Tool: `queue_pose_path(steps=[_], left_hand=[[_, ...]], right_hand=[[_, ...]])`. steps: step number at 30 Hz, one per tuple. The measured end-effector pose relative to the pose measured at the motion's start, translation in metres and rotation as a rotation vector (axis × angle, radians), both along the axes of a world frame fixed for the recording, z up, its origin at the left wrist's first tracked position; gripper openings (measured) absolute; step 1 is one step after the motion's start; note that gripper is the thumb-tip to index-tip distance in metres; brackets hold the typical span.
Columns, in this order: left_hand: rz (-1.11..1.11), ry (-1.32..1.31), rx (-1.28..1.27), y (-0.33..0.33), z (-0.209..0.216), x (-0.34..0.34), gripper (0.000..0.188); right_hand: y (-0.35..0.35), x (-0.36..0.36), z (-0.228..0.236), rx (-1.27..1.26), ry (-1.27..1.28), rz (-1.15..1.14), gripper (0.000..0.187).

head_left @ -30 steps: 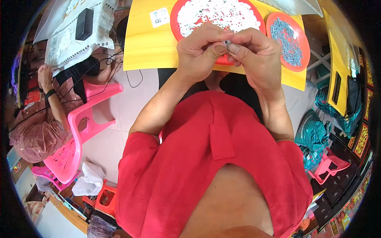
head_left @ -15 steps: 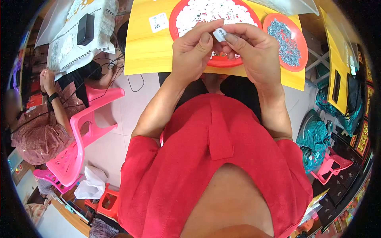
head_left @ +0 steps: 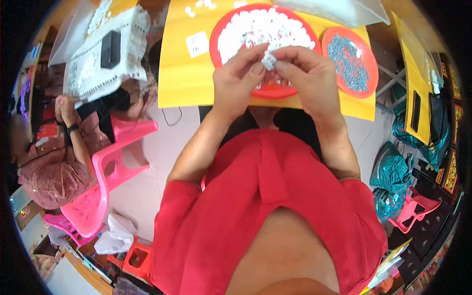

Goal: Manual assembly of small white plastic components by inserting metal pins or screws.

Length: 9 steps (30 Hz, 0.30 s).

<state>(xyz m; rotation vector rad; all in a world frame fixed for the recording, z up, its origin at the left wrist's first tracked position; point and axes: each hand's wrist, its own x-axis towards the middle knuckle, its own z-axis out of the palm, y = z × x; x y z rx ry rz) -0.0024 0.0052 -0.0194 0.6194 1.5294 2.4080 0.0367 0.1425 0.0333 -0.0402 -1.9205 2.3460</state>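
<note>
A small white plastic piece (head_left: 269, 61) is pinched between the fingertips of both hands. My left hand (head_left: 235, 81) grips it from the left with thumb and index finger, and my right hand (head_left: 313, 81) from the right. Both hands are held over the near part of a round red tray (head_left: 215, 46) heaped with similar small white pieces (head_left: 246, 27). Fingers cover much of the held piece, so its full shape is hidden. Right of that tray is an oval red tray (head_left: 369, 54) of small grey metal parts that look like screws (head_left: 346, 61).
Trays stand on a yellow table (head_left: 182, 86) with a printed white card (head_left: 197, 44). Clear plastic sheeting (head_left: 339, 11) lies at the back. Leftward, a co-worker's hands (head_left: 65, 105) are near a white cloth (head_left: 125, 59) with a black box (head_left: 110, 50); a pink chair (head_left: 101, 182) stands below.
The white piece has turned between my fingers; its face with dark openings showed more plainly before. The whole view has shifted, so the tables sit slightly lower in the picture.
</note>
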Motion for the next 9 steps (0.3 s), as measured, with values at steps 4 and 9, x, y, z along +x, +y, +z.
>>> queue_pose_path(steps=[4, 9], left_hand=[[0.019, 0.045, -0.075, -0.005, 0.0, -0.005, 0.027], [0.138, 0.096, -0.129, -0.019, 0.003, -0.014, 0.029]], right_hand=[[0.018, -0.007, -0.009, 0.245, -0.01, -0.135, 0.012], [0.061, -0.041, 0.019, 0.353, 0.084, -0.329, 0.016]])
